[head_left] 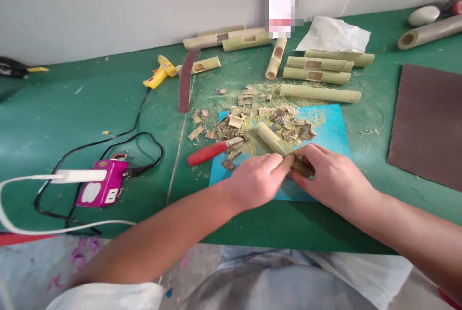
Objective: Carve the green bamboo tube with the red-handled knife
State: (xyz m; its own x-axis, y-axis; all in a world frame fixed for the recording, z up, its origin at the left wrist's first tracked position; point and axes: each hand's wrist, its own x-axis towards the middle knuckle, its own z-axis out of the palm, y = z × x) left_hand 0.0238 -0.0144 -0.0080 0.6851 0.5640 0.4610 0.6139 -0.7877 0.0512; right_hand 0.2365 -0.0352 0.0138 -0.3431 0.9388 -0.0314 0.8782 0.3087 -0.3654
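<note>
A pale green bamboo tube [269,135] lies slanted over a blue sheet [334,132], its far end pointing up and left. My right hand [327,170] is closed around the tube's near end. My left hand [262,175] is closed against the tube from the left, its fingertips meeting those of the right hand. Whether the left fingers pinch anything small besides the tube is hidden. Left of the tube rests a red-handled knife [209,153], its short blade toward the bamboo. Cut bamboo chips [236,121] and yellowish dust are scattered beyond the hands.
More bamboo tubes, several with rectangular openings [317,76], lie toward the wall. A sandpaper strip [187,81] and a yellow glue gun [159,74] are left of them. A purple power adapter [103,182] with looping cables sits left; a brown sandpaper sheet [428,124] lies right.
</note>
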